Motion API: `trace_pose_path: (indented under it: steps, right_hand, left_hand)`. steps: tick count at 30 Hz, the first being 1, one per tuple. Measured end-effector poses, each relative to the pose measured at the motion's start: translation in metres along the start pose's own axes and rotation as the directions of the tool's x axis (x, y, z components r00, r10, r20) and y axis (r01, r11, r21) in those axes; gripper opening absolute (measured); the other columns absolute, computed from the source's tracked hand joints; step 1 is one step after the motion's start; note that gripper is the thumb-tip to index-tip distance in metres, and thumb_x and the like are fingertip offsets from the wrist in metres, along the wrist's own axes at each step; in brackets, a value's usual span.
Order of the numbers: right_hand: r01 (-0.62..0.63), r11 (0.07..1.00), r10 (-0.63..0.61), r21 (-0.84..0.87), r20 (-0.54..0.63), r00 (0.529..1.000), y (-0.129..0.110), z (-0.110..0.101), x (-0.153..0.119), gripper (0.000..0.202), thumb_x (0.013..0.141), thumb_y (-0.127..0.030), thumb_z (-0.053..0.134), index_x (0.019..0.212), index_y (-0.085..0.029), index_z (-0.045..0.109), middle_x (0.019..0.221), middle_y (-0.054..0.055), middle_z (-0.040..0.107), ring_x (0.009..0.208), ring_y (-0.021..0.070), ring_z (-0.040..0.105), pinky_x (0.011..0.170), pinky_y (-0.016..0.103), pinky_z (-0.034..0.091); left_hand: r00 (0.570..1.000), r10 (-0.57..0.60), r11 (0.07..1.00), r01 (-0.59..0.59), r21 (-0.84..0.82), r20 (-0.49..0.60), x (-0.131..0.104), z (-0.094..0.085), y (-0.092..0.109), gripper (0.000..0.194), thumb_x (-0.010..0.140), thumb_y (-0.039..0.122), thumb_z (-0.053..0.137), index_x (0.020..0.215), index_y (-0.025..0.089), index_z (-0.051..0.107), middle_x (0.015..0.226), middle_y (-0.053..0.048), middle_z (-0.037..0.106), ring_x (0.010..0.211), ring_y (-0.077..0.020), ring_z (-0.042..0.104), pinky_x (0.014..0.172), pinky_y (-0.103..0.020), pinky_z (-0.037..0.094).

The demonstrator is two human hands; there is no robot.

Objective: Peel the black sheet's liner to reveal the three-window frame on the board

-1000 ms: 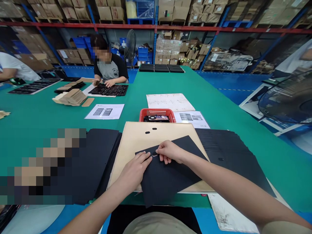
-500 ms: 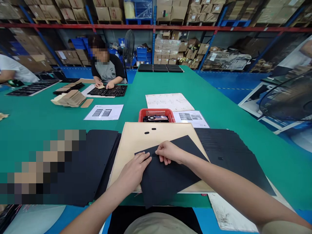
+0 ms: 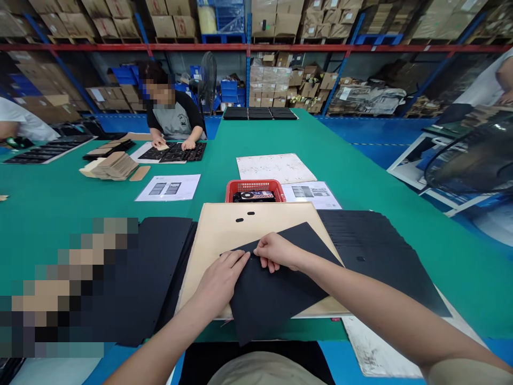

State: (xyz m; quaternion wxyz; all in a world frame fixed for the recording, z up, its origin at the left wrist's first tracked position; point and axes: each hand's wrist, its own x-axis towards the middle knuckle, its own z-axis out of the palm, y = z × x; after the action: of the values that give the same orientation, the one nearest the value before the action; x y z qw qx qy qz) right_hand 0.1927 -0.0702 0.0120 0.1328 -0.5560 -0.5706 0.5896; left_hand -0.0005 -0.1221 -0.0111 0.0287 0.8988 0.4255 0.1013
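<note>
Green table (image 3: 218, 166), stocked shelves (image 3: 296, 48) — left hand (image 3: 218, 278) flat on black sheet (image 3: 276, 299), right hand (image 3: 276, 251) pinched

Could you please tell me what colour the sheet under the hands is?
The sheet is black, clearest in the head view.

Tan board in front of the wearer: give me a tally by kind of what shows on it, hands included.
Black sheet: 1
Loose black ovals: 2
Hands: 2 (left hand, right hand)
Total: 5
Anything under or between the hands is hidden, so not counted.
</note>
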Motion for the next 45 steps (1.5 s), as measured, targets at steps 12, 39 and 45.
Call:
trace_pose_path:
  steps: [12, 39, 45]
  right_hand:
    - [-0.015, 0.998, 0.015, 0.059, 0.001, 1.000, -0.0022, -0.0020, -0.0006, 0.032, 0.087, -0.009, 0.046, 0.056, -0.015, 0.050, 0.045, -0.002, 0.055, 0.032, 0.0062, 0.046, 0.029, 0.014, 0.032]
    - [-0.007, 1.000, 0.007, -0.002, -0.023, 1.000, -0.0011, 0.0003, -0.0007, 0.029, 0.085, -0.010, 0.048, 0.056, -0.017, 0.050, 0.046, -0.002, 0.057, 0.032, 0.0070, 0.048, 0.029, 0.015, 0.032]
    - [-0.006, 1.000, 0.006, -0.007, -0.025, 1.000, 0.0010, -0.0002, 0.0002, 0.029, 0.085, -0.011, 0.049, 0.056, -0.017, 0.050, 0.046, -0.002, 0.057, 0.032, 0.0071, 0.049, 0.029, 0.015, 0.032]
  left_hand:
    - [1.000, -0.010, 1.000, 0.009, 0.026, 0.027, -0.0002, -0.0020, -0.0020, 0.054, 0.081, -0.003, 0.033, 0.126, 0.018, 0.053, 0.125, -0.007, 0.060, 0.115, -0.0194, 0.054, 0.095, -0.033, 0.048]
    - [1.000, -0.001, 0.999, 0.002, -0.042, 0.018, -0.0010, -0.0002, -0.0046, 0.054, 0.082, -0.002, 0.033, 0.127, 0.019, 0.054, 0.128, -0.008, 0.059, 0.118, -0.0200, 0.053, 0.097, -0.035, 0.049]
    - [1.000, -0.001, 0.998, 0.001, -0.070, 0.001, -0.0018, 0.0015, -0.0054, 0.054, 0.083, -0.001, 0.034, 0.128, 0.022, 0.053, 0.130, -0.007, 0.058, 0.119, -0.0202, 0.052, 0.097, -0.037, 0.049]
